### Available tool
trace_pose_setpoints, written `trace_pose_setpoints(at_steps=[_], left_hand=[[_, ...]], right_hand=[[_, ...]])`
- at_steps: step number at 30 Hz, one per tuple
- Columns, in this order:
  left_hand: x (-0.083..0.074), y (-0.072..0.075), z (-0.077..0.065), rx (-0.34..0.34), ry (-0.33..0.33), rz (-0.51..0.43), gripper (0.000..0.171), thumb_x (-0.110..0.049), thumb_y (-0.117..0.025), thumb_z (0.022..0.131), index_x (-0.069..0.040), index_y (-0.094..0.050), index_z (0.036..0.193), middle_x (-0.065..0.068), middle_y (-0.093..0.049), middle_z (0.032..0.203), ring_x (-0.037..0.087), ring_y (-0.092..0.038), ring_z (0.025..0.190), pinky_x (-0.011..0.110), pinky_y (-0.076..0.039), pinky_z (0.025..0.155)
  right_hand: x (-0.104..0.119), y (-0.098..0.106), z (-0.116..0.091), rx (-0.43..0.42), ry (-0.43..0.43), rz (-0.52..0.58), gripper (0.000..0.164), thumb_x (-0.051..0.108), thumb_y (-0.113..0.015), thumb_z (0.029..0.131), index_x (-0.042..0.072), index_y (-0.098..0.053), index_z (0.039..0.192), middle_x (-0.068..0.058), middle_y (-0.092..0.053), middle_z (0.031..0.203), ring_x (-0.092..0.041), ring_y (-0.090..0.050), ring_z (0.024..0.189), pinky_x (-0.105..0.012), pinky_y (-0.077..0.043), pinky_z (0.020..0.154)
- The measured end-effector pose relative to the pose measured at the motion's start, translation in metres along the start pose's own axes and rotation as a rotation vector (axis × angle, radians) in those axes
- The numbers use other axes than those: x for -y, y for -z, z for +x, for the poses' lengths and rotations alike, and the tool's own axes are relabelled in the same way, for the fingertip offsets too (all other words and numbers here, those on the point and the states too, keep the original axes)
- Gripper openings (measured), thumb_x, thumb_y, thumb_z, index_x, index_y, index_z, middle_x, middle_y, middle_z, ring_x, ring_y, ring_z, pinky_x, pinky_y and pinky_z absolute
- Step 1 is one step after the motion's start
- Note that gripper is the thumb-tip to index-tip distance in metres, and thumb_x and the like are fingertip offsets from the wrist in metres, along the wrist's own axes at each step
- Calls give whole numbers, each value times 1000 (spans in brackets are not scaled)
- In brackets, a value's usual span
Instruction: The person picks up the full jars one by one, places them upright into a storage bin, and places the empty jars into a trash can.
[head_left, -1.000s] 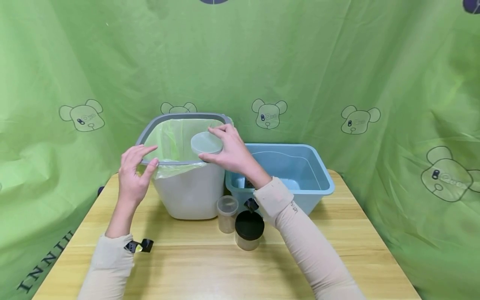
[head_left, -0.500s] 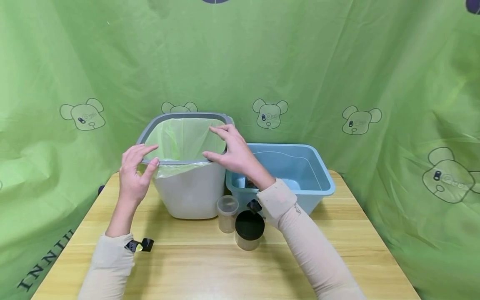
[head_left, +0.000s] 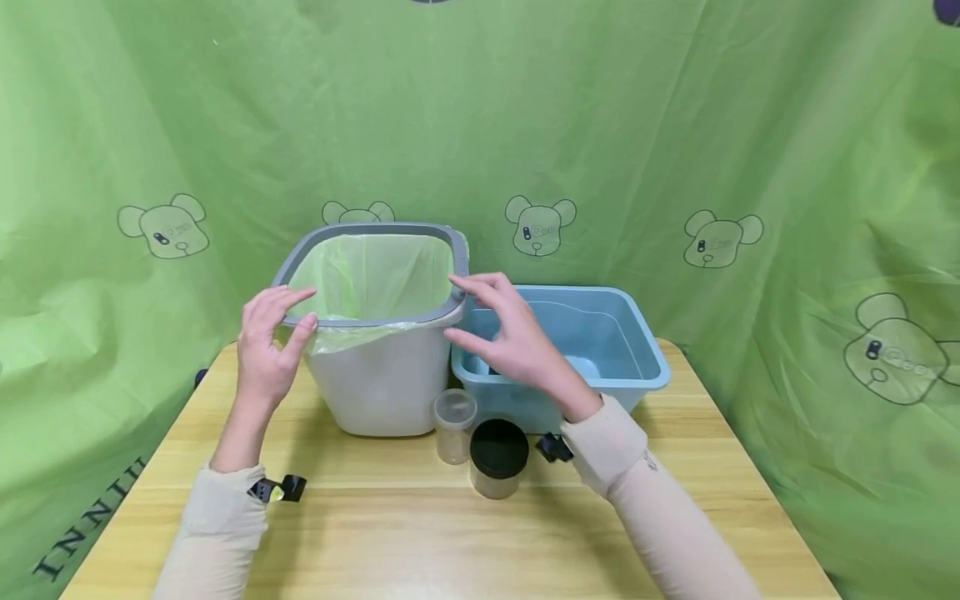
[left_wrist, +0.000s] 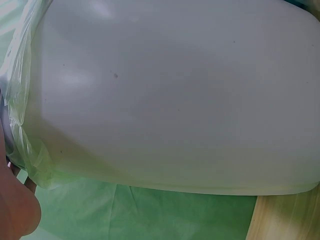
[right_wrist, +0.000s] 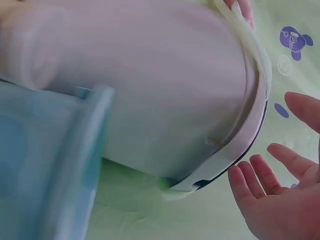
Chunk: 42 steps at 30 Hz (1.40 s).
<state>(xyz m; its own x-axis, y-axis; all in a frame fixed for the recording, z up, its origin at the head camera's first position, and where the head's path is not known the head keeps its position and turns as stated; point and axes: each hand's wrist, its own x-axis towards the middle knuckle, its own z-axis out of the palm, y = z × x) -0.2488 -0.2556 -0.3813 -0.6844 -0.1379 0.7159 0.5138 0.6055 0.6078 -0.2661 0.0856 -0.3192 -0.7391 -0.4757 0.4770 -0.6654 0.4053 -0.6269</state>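
A white trash can [head_left: 378,392] with a grey rim [head_left: 367,322] stands on the table, lined with a pale green plastic bag [head_left: 390,267]. My left hand [head_left: 270,342] holds its front left corner, thumb outside and index finger over the opening; the left wrist view catches only part of this hand at the edge. Just off the can's right side, my right hand [head_left: 517,333] hangs in the air in front of the blue bin [head_left: 622,385], fingers spread and nothing in them. The right wrist view shows its palm and fingertips [right_wrist: 295,102] apart from the rim.
In front of the two bins stand a small clear jar [head_left: 454,429] and a wider jar with a black lid [head_left: 498,450]. A dark item in the blue bin is mostly hidden by my right hand. Green printed cloth [head_left: 637,125] surrounds the wooden table [head_left: 390,533].
My right hand let go of a round translucent lid over the trash can; the lid is out of sight. The hand then moved right and toward me. My left hand stayed put.
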Motion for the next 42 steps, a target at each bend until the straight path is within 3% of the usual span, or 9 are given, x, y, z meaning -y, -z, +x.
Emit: trace_pose_setpoints(at_steps=[5, 10, 16, 20, 25, 30, 42], left_hand=[[-1, -1, 2, 4, -13, 1, 41, -28, -66, 94, -13, -70, 131, 19, -66, 136, 32, -44, 140, 63, -24, 119], [-2, -1, 3, 11, -20, 0, 41, -28, -66, 94, -12, -70, 131, 18, -66, 136, 32, -44, 140, 63, -24, 119], [-2, 0, 4, 9, -24, 2, 41, -28, -66, 94, -13, -70, 131, 17, -66, 136, 32, -44, 140, 63, -24, 119], [-2, 1, 4, 7, -20, 3, 40, -28, -66, 94, -14, -70, 132, 16, -66, 137, 32, -44, 140, 62, -24, 119], [-1, 2, 1, -5, -3, 0, 40, -27, -66, 94, -14, -70, 132, 17, -67, 136, 31, -44, 141, 62, -24, 120], [0, 1, -2, -4, 9, -5, 40, -27, -66, 94, -14, -70, 132, 14, -67, 136, 30, -43, 141, 62, -23, 119], [-1, 0, -2, -2, 13, -8, 41, -28, -66, 94, -14, -70, 133, 14, -67, 137, 30, -42, 141, 63, -23, 119]], right_hand=[[-15, -1, -42, 37, -8, -3, 69, 21, -81, 91, 14, -52, 153, -10, -54, 140, -27, -58, 124, -48, -50, 109], [-33, -14, -92, 93, -54, -21, 68, 26, -80, 91, 15, -53, 152, -8, -57, 139, -31, -61, 119, -52, -52, 103], [-61, -33, -132, 203, -164, -90, 73, 34, -80, 91, 18, -50, 154, -6, -54, 144, -30, -57, 130, -56, -48, 107], [-76, -38, -142, 300, -219, -168, 87, 39, -84, 86, 16, -42, 159, -8, -48, 153, -29, -50, 139, -56, -45, 113], [-88, -43, -146, 372, -223, -206, 97, 39, -88, 81, 10, -39, 160, -14, -45, 156, -34, -47, 143, -55, -42, 115], [-91, -46, -147, 362, -201, -230, 90, 37, -87, 83, 6, -44, 156, -12, -50, 150, -34, -53, 136, -55, -46, 111], [-91, -40, -146, 316, -204, -260, 86, 40, -88, 81, 9, -51, 152, -6, -56, 134, -25, -59, 123, -50, -50, 106]])
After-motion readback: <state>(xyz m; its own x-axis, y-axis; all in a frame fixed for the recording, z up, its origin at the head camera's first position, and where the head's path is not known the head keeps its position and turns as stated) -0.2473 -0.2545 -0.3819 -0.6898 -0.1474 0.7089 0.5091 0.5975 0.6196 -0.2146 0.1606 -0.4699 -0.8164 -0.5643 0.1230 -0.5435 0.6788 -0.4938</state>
